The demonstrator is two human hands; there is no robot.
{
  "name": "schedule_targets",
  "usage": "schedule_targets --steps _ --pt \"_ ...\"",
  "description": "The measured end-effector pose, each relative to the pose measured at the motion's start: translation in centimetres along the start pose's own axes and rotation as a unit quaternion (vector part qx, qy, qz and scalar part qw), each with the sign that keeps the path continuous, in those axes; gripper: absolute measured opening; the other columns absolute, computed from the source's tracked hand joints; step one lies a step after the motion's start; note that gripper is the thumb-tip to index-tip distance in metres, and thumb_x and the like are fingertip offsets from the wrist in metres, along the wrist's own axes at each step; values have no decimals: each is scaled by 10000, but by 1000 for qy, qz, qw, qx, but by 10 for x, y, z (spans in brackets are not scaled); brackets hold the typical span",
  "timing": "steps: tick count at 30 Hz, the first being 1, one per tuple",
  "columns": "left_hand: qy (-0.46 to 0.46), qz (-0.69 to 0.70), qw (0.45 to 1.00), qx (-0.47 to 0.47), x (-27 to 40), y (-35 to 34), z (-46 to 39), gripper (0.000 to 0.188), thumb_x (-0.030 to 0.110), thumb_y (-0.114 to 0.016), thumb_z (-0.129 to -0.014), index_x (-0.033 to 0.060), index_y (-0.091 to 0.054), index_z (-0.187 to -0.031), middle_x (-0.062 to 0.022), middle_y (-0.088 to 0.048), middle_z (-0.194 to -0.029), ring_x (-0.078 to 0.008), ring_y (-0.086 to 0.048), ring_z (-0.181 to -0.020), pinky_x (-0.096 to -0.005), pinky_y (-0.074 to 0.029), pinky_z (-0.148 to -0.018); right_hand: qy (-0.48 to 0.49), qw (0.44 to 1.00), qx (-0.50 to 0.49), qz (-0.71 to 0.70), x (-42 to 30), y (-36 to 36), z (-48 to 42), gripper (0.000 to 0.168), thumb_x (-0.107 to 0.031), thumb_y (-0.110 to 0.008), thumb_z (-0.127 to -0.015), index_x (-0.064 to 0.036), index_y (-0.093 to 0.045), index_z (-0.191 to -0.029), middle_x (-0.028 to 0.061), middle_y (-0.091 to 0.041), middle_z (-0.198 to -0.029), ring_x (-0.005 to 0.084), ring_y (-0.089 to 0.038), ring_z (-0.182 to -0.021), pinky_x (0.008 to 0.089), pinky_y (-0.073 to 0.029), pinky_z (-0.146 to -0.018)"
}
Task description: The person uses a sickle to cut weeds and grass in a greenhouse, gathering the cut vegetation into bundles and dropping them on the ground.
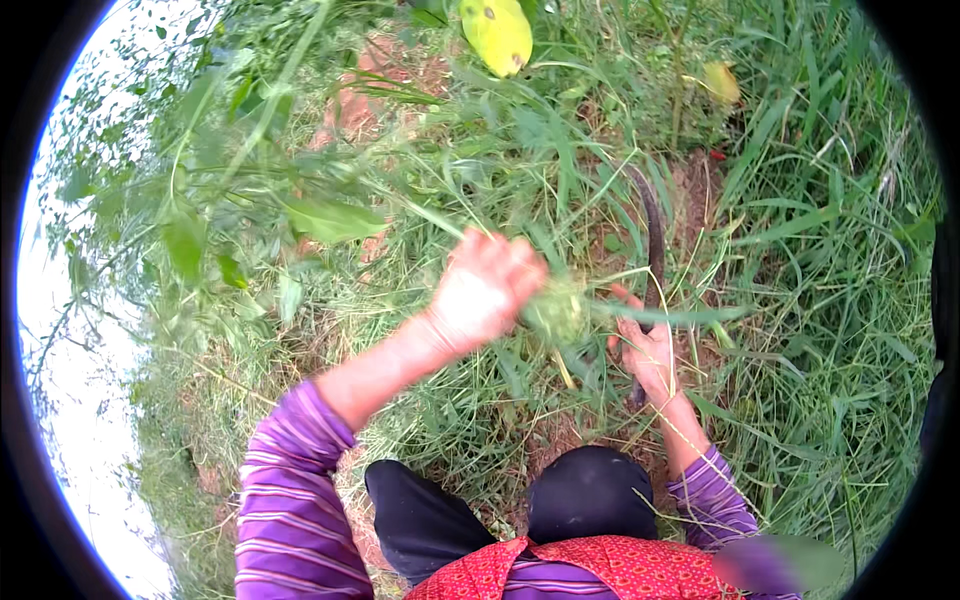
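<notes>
My left hand (491, 281), blurred, is closed on a bunch of cut grass (559, 309). Green blades stick out of the fist on both sides. To its right, my right hand (651, 356) is wrapped around the handle of a sickle. The sickle's dark curved blade (654, 232) points away from me over grass and bare soil, its tip partly lost among the stems. Long thin grass stalks cross in front of my right hand and forearm.
Tall dense grass (810, 300) stands on the right. Leafy branches (330, 219) hang close on the left, and a yellow leaf (498, 34) hangs at the top. Patches of reddish soil (360, 105) show through. My bent knees (592, 491) are just below the hands.
</notes>
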State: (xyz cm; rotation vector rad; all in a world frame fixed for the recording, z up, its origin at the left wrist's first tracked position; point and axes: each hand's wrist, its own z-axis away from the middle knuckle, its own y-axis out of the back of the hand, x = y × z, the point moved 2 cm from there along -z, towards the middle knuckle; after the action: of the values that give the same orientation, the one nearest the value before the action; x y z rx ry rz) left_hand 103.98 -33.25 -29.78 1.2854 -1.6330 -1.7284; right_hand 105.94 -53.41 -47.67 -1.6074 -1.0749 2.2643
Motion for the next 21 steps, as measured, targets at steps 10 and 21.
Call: schedule_targets --steps 10,21 --pt "-79 169 982 35 117 -69 72 394 300 -611 -673 201 -648 -1053 32 -492 -941 -155 -487 -881 -466 -299 -1064 -136 885 -351 273 -1 -102 -69 381 -306 -637 -855 12 -636 -1066 93 -670 -1006 162 -617 -858 317 -501 -809" --pt "102 106 989 9 51 -52 90 612 145 -668 -586 119 -596 -1193 -23 -478 -1364 -208 -478 -907 -387 -391 -899 -274 941 87 180 90 31 -14 237 -262 -666 -839 -28 -676 -873 12 -633 -737 94 -554 -642 257 -432 -588"
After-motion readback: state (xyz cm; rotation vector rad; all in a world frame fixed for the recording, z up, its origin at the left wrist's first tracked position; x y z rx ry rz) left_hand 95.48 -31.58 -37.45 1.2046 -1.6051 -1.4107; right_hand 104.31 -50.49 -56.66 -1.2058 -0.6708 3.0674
